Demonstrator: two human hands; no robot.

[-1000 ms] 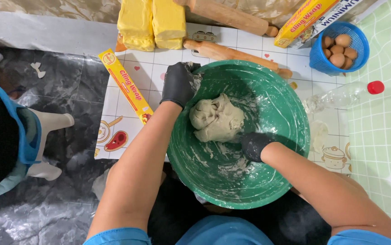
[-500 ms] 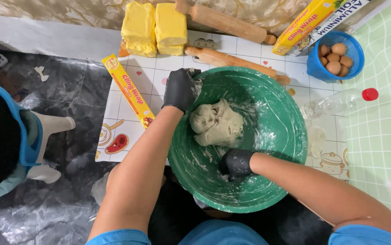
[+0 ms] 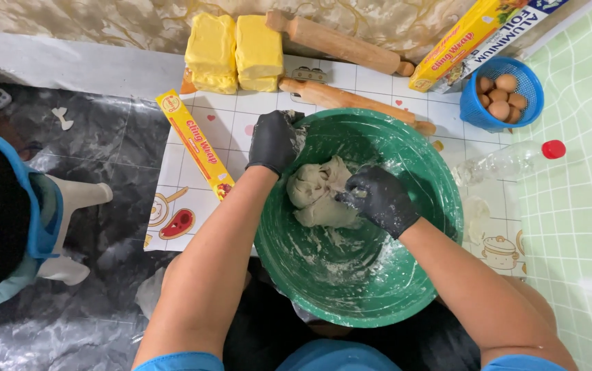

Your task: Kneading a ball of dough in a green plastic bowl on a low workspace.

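Dough (image 3: 320, 196): a pale grey-beige lump, rough and folded, with creases and torn edges; it sits inside the green bowl (image 3: 392, 288), a little toward twelve o'clock from the bowl's middle
Handling: I judge it soft and pliable, dense enough to hold its shape, tacky rather than slippery; smears on the bowl wall suggest it sticks; not fragile; best taken from the sides or scooped under the thick middle, not by the thin torn flaps
Left hand (image 3: 275, 141): black-gloved, at ten o'clock of the bowl, fingers curled over the rim; it grips the rim and does not touch the dough
Right hand (image 3: 378, 199): black-gloved, at three o'clock of the dough, fingers bent and pressing down into the lump's edge; flour dust shows on the glove
Bowl: wide, round, green plastic, streaked with whitish residue; it rests low between the person's knees
Butter blocks (image 3: 234, 51): two yellow blocks side by side at eleven o'clock of the bowl, well apart from it
Rolling pins (image 3: 340, 45): two wooden ones at twelve o'clock; the nearer lies just beyond the rim
Wrap box (image 3: 196, 144): long, yellow, at nine o'clock, near the left wrist
Egg basket (image 3: 502, 93): blue, holding brown eggs, at two o'clock
Bottle (image 3: 509, 161): clear plastic, red cap, lying at three o'clock
Another person (image 3: 7, 213): at nine o'clock, far left, seen from above; blue garment
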